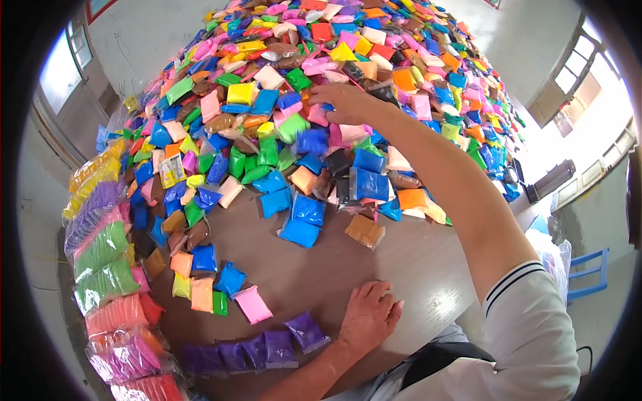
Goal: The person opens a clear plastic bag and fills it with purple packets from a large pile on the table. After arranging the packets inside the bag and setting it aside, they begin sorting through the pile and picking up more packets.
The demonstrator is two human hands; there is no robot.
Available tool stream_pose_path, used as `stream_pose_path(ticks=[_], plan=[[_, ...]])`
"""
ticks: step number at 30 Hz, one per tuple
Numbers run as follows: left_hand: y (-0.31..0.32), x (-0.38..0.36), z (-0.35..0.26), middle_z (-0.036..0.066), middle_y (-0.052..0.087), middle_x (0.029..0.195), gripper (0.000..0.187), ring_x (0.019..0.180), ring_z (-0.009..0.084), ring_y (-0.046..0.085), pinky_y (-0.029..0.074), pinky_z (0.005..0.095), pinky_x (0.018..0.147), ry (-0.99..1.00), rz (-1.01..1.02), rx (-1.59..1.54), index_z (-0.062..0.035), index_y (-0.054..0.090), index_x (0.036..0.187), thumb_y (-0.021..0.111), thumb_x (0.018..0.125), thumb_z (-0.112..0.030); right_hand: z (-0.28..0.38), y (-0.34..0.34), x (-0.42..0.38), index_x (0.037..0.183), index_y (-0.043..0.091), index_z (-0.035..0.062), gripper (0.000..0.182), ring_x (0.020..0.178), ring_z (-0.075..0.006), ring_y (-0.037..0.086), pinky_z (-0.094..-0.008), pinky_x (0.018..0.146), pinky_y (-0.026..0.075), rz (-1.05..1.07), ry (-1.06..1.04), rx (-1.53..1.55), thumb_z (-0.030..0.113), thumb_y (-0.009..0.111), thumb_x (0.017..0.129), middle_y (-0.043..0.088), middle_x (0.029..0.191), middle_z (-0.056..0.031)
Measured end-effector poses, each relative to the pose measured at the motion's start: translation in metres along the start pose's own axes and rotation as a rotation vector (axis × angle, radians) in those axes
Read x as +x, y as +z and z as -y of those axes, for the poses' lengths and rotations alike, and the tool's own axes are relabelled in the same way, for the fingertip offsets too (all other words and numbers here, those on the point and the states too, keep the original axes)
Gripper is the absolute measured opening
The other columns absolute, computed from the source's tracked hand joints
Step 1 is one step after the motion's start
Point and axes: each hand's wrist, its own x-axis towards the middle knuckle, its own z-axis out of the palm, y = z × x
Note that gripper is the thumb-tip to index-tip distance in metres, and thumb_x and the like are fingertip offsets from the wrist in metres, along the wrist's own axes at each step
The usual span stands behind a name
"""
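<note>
My left hand rests on the brown table, fingers loosely bent and apart, with nothing in them. Left of it lies a row of purple packets, the closest one near my wrist. My right hand reaches into a big heap of small coloured packets, fingers spread over pink and blue ones; some fingertips are partly hidden among them. Just below that hand, a blue packet looks smeared by motion. A pink packet lies flat on the table beside several other colours.
Along the left edge stand clear bags of sorted packets, among them green and red. Blue packets and a brown packet lie at the heap's front. A blue chair stands at the right.
</note>
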Motion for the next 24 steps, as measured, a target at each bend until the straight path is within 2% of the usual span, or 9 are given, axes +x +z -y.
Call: stream_pose_path(ticks=[2, 5, 6, 9, 10, 14, 18, 21, 24], plan=[[0.0, -0.001, 0.001, 0.007, 0.059, 0.105, 0.015, 0.099, 0.0269, 0.056, 0.045, 0.0424, 0.081, 0.001, -0.008, 0.002, -0.0047, 0.061, 0.074, 0.07, 0.08, -0.015, 0.006, 0.0, 0.003, 0.104, 0.067, 0.0073, 0.033, 0.111, -0.03, 0.056, -0.0425, 0.095, 0.046, 0.021, 0.052, -0.067, 0.011, 0.067, 0.072, 0.06, 0.111, -0.0097], [0.0, -0.001, 0.0, 0.007, 0.059, 0.105, 0.015, 0.099, 0.0264, 0.056, 0.045, 0.0422, 0.081, -0.007, -0.01, -0.007, -0.0049, 0.061, 0.074, 0.071, 0.079, -0.015, 0.032, -0.001, 0.003, 0.097, 0.069, 0.0068, 0.025, 0.117, -0.0329, 0.053, -0.0439, 0.1, 0.043, -0.05, 0.016, -0.191, 0.007, 0.064, 0.073, 0.058, 0.125, -0.0112], [-0.001, -0.001, 0.0, 0.007, 0.059, 0.105, 0.015, 0.098, 0.0263, 0.056, 0.045, 0.0422, 0.081, -0.009, -0.003, -0.007, -0.005, 0.06, 0.074, 0.071, 0.079, -0.015, 0.046, 0.0, 0.004, 0.085, 0.07, 0.0056, 0.014, 0.11, -0.0332, 0.057, -0.0447, 0.093, 0.047, -0.168, 0.004, -0.165, 0.01, 0.063, 0.073, 0.063, 0.108, -0.0122], [-0.001, -0.001, 0.0, 0.007, 0.058, 0.105, 0.015, 0.098, 0.026, 0.056, 0.045, 0.0421, 0.08, -0.013, 0.004, 0.0, -0.0054, 0.06, 0.076, 0.071, 0.079, -0.015, 0.079, 0.002, 0.002, 0.085, 0.069, 0.0043, 0.017, 0.102, -0.0348, 0.06, -0.0468, 0.088, 0.049, 0.11, 0.168, -0.005, 0.014, 0.063, 0.073, 0.065, 0.092, -0.0148], [-0.001, -0.001, 0.0, 0.007, 0.058, 0.105, 0.015, 0.098, 0.026, 0.056, 0.045, 0.042, 0.08, -0.013, 0.005, 0.002, -0.0055, 0.06, 0.076, 0.071, 0.079, -0.015, 0.073, 0.015, -0.001, 0.084, 0.068, 0.0029, 0.021, 0.096, -0.0363, 0.061, -0.0493, 0.083, 0.049, 0.198, 0.074, -0.018, 0.02, 0.064, 0.072, 0.064, 0.083, -0.0178], [0.0, -0.002, 0.0, 0.007, 0.058, 0.106, 0.015, 0.098, 0.0262, 0.056, 0.044, 0.042, 0.077, -0.005, -0.008, 0.007, -0.006, 0.06, 0.076, 0.07, 0.08, -0.016, 0.071, 0.033, 0.008, 0.101, 0.066, 0.0046, 0.034, 0.103, -0.0355, 0.062, -0.0461, 0.091, 0.047, 0.3, 0.28, -0.11, 0.022, 0.065, 0.072, 0.067, 0.101, -0.016], [0.001, -0.001, 0.001, 0.007, 0.059, 0.106, 0.015, 0.098, 0.0264, 0.056, 0.044, 0.0423, 0.076, 0.014, -0.029, 0.018, -0.0061, 0.06, 0.076, 0.07, 0.081, -0.017, 0.095, 0.064, 0.027, 0.116, 0.06, 0.0053, 0.047, 0.101, -0.0355, 0.063, -0.0442, 0.09, 0.048, 0.136, 0.49, -0.094, 0.019, 0.068, 0.072, 0.067, 0.108, -0.018], [0.0, -0.001, 0.0, 0.007, 0.059, 0.107, 0.016, 0.098, 0.0265, 0.056, 0.044, 0.0424, 0.077, 0.016, -0.027, 0.023, -0.006, 0.06, 0.076, 0.069, 0.081, -0.017, 0.094, 0.058, 0.031, 0.116, 0.061, 0.005, 0.047, 0.096, -0.0294, 0.067, -0.0422, 0.086, 0.051, 0.135, 0.542, 0.084, 0.021, 0.071, 0.073, 0.068, 0.105, -0.0139], [0.001, -0.002, 0.001, 0.007, 0.059, 0.107, 0.016, 0.098, 0.0266, 0.056, 0.044, 0.0422, 0.078, 0.012, -0.021, 0.012, -0.0059, 0.06, 0.075, 0.069, 0.081, -0.017, 0.088, 0.047, 0.035, 0.121, 0.06, 0.0037, 0.047, 0.095, -0.0198, 0.067, -0.0349, 0.083, 0.053, 0.122, 0.484, 0.656, 0.024, 0.072, 0.08, 0.069, 0.106, -0.0087]])
